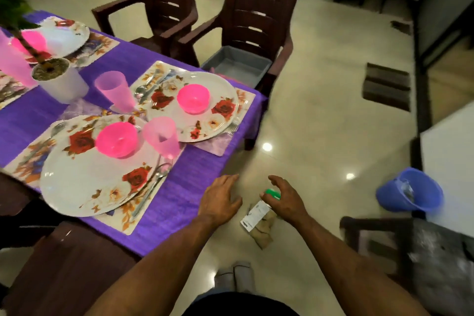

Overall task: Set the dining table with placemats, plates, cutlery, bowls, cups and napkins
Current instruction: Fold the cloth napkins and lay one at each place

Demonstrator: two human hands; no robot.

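The table under a purple cloth point(179, 187) holds floral placemats with white rose-patterned plates point(84, 185) point(218, 90). Each near plate carries a pink bowl point(116, 139) point(193, 98). Pink cups point(163, 137) point(114, 91) stand beside them, and cutlery point(151, 187) lies at the plate edges. A third setting point(64, 36) sits far left. My left hand point(220, 200) hovers past the table's edge, fingers relaxed and empty. My right hand point(284, 200) hangs beside it with fingers loosely spread. A green-capped brown packet with a white label point(259, 223) shows beneath it, with no fingers closed round it.
A white pot with a plant point(61, 82) stands mid-table. A grey bin point(236, 67) sits on one of two brown chairs point(256, 7) at the far side. A blue bucket point(407, 190) lies tipped on the tiled floor at right. A dark chair point(423, 251) stands near right.
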